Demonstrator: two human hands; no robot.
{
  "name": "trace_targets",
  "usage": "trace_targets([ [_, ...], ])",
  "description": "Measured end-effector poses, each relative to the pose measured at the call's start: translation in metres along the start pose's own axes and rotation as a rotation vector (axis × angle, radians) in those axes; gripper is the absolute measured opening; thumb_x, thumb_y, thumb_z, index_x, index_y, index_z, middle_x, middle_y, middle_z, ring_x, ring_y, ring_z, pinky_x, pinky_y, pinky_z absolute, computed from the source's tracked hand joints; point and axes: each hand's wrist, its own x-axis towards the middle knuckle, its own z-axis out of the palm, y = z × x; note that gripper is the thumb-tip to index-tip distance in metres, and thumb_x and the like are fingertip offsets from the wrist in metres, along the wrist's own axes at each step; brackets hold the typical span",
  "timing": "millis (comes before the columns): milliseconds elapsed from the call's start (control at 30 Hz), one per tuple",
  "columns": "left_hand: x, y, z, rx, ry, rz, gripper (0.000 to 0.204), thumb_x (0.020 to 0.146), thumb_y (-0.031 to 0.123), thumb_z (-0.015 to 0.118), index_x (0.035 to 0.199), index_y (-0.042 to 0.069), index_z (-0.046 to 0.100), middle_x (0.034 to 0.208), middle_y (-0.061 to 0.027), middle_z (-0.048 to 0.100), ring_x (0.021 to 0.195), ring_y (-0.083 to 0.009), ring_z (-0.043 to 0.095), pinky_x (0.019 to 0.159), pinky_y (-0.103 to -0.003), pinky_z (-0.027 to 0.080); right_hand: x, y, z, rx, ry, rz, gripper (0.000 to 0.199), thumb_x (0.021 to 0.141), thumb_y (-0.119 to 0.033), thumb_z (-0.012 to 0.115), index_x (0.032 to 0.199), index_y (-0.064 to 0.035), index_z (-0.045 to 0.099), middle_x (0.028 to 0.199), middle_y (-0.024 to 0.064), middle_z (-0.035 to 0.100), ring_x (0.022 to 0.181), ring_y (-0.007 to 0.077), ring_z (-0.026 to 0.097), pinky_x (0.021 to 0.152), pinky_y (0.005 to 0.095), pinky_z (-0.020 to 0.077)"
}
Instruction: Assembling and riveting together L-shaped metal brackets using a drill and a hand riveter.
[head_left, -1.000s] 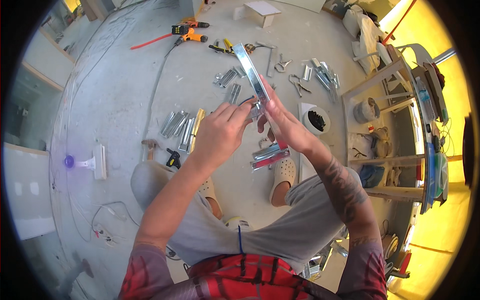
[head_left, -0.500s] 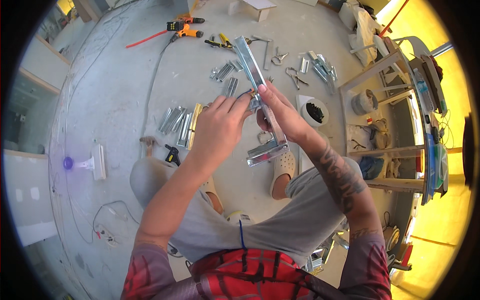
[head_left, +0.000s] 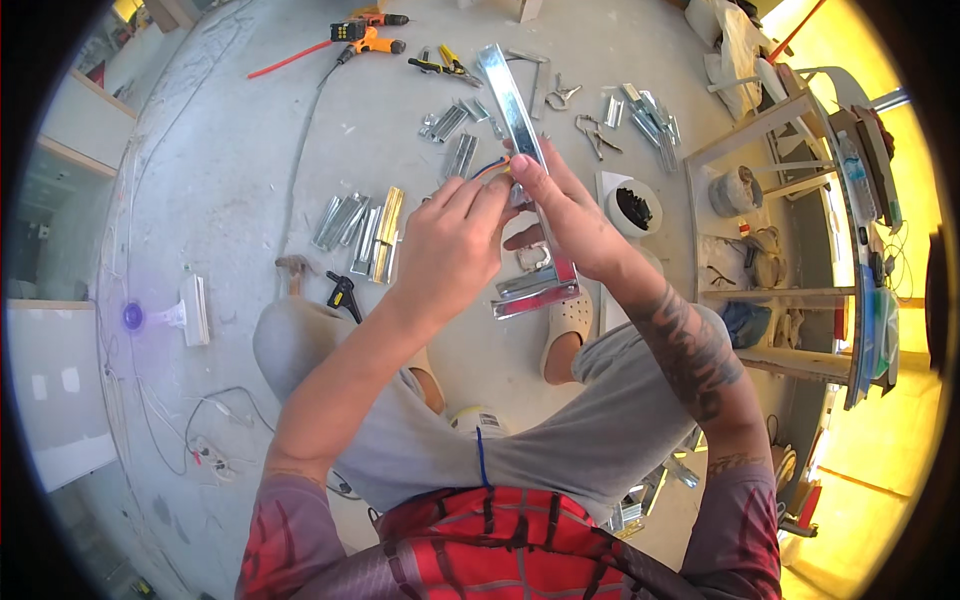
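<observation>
We hold a long, shiny metal channel (head_left: pixel 527 165) upright between our knees. Our right hand (head_left: pixel 568 215) is wrapped around its middle, thumb pressed to the face, fingers closed behind it. Our left hand (head_left: pixel 452 245) comes in beside the right one, its fingertips pinched shut on the ends of thin orange and blue wires (head_left: pixel 488 168) right at the edge of the channel, just where the right thumb sits.

Over the last second the channel has swung from a slant to nearly straight up and down, and its bent lower end (head_left: pixel 535 290) now hangs just below our grip, above the light sandal (head_left: pixel 568 318). The left hand has closed in from the side until both hands touch at the wires; we judge the work has moved from turning the piece to handling the wiring on it.

Beyond the grip, up the floor, lie loose metal brackets (head_left: pixel 352 225) to the left, an orange drill (head_left: pixel 370 42) and yellow-handled pliers (head_left: pixel 440 65) farther off. To the right of the grip stands a white tub of dark screws (head_left: pixel 634 208), with a wooden shelf frame (head_left: pixel 770 200) past it.
</observation>
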Motion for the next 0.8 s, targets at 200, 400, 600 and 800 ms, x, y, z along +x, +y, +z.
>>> trace_targets([
  [200,0.011,0.007,-0.003,-0.041,0.038,-0.004,0.032,0.078,-0.001,0.072,0.108,0.0,0.063,0.077,-0.0084,0.059,0.07,-0.0262,0.057,0.06,-0.038,0.047,0.001,-0.023,-0.016,-0.108,-0.078,-0.088,0.057,0.097,-0.045,0.056,0.135,-0.0037,0.045,0.094,0.0016,0.054,0.072,0.0093,0.057,0.052,0.0219,0.0445],
  [400,0.037,0.041,-0.003,-0.269,0.053,-0.03,0.036,0.081,0.003,0.073,0.115,0.001,0.063,0.082,-0.0095,0.062,0.073,-0.0237,0.061,0.064,-0.036,0.05,-0.028,-0.081,-0.061,-0.417,0.044,-0.204,0.07,0.09,-0.045,0.068,0.138,0.0014,0.046,0.078,0.0037,0.057,0.063,0.0085,0.051,0.055,0.0248,0.0423],
  [600,0.069,0.111,0.039,-0.702,0.019,-0.183,0.045,0.079,0.006,0.076,0.121,-0.001,0.061,0.086,-0.012,0.065,0.076,-0.0211,0.064,0.069,-0.032,0.051,-0.079,-0.158,-0.114,-0.898,0.099,-0.022,0.068,0.092,-0.044,0.065,0.142,-0.0027,0.045,0.075,-0.0027,0.052,0.059,0.0041,0.043,0.052,0.0216,0.0344],
  [800,0.067,0.165,0.097,-0.793,0.063,-0.302,0.033,0.081,0.007,0.074,0.112,0.0,0.064,0.076,-0.0124,0.066,0.065,-0.0215,0.065,0.064,-0.029,0.051,-0.121,-0.149,-0.15,-0.807,0.155,0.167,0.077,0.091,-0.05,0.064,0.144,0.0007,0.042,0.068,-0.0019,0.044,0.056,0.0058,0.039,0.05,0.0242,0.0322],
])
